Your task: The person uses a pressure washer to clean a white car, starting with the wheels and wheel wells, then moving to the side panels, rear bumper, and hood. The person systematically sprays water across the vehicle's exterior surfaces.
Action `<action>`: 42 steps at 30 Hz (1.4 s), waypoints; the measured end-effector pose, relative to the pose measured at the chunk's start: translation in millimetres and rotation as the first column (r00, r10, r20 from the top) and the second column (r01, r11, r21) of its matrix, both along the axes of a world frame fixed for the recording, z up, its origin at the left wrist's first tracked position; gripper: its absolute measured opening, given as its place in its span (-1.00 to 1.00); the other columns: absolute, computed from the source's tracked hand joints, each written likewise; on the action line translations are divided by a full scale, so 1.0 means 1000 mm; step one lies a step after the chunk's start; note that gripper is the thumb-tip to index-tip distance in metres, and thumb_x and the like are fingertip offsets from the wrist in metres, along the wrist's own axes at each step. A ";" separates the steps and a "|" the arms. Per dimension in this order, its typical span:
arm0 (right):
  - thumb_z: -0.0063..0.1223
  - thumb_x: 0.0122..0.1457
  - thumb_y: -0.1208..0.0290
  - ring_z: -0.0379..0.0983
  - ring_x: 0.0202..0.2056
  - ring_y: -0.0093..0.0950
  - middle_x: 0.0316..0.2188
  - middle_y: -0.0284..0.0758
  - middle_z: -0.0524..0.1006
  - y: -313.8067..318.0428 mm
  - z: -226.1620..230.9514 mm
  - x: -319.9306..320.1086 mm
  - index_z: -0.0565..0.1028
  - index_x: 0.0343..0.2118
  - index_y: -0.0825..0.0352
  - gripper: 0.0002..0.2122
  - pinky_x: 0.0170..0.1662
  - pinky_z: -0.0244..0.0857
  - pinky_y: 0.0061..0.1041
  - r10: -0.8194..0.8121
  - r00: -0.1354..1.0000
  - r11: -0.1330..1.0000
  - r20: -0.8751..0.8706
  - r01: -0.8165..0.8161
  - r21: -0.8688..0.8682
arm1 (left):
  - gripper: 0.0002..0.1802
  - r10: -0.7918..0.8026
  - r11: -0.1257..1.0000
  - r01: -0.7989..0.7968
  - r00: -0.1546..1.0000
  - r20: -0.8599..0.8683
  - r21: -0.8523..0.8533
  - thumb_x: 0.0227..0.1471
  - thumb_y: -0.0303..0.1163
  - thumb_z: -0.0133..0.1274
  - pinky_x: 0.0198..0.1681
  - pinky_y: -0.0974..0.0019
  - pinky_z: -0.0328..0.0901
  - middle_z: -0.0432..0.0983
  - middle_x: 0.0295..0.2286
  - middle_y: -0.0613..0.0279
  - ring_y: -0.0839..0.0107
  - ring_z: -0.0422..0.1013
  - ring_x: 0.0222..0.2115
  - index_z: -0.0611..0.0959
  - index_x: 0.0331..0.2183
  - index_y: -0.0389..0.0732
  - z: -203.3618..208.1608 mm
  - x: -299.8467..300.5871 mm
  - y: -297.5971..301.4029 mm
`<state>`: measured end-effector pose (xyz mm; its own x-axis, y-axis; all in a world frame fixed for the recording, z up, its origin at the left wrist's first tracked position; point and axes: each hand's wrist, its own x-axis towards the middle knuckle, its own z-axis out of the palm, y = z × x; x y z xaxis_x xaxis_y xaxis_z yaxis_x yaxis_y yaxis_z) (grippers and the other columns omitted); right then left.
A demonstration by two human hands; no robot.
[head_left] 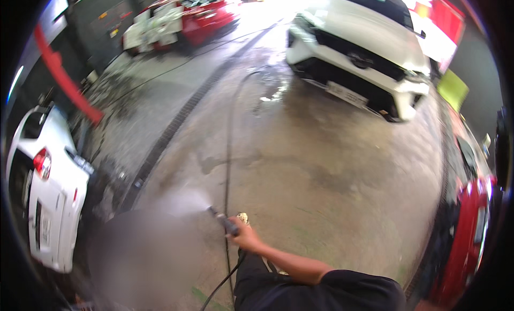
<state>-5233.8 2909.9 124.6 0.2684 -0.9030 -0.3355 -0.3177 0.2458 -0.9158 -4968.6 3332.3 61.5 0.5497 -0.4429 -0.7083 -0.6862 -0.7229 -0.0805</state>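
Note:
My right hand (246,237) is wrapped around the grip of a black pressure washer gun (227,224), low in the middle of the view. The gun points to the left, and white water spray (187,201) fans from its tip over the wet floor. A black hose (227,279) trails down past my legs, close to the gun; where it joins is hidden behind my hand. My left hand is out of view. A grey blur at the lower left hides part of the floor.
Ahead to the right stands a white car (364,48), its front facing me. A red car (206,21) partly covered with sheets is at the far left. A white car's rear (59,204) lies left, red bodywork (471,230) right. A drain grate (176,121) crosses the concrete floor.

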 end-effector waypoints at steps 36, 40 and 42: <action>0.41 -0.08 0.59 0.57 -0.18 -0.53 -0.23 -0.28 0.67 0.117 0.425 -1.164 0.57 -0.03 0.43 -0.54 0.02 0.41 -0.48 -0.863 0.417 0.454 -0.285 0.394 -0.799 | -0.60 -0.866 0.495 0.674 0.432 -0.250 -0.549 -0.03 0.03 0.20 -0.27 -0.11 0.40 0.63 -0.43 -0.11 -0.15 0.56 -0.33 0.75 -0.39 -0.13 0.047 -0.972 -0.400; 0.46 -0.13 0.55 0.60 -0.20 -0.52 -0.24 -0.26 0.68 0.117 0.432 -1.314 0.59 -0.07 0.41 -0.53 -0.02 0.43 -0.50 -0.808 0.536 0.468 -0.246 0.329 -0.820 | -0.68 -0.861 0.494 0.681 0.470 -0.196 -0.541 -0.05 -0.05 0.21 -0.30 -0.13 0.40 0.63 -0.46 -0.10 -0.17 0.56 -0.36 0.75 -0.45 -0.11 0.030 -1.117 -0.432; 0.47 -0.13 0.54 0.61 -0.22 -0.53 -0.27 -0.28 0.68 0.098 0.442 -1.379 0.59 -0.07 0.40 -0.53 -0.05 0.43 -0.52 -0.849 0.450 0.436 -0.277 0.301 -0.848 | -0.66 -0.860 0.486 0.674 0.483 -0.165 -0.557 -0.06 -0.02 0.21 -0.32 -0.13 0.40 0.63 -0.47 -0.07 -0.17 0.56 -0.37 0.75 -0.46 -0.10 0.039 -1.190 -0.444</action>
<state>-6612.6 3008.4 566.5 -0.4328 -0.7219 0.5399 -0.8390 0.1034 -0.5343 -6158.6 2888.0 100.6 -0.4288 -0.7993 -0.4209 -0.8638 0.2264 0.4501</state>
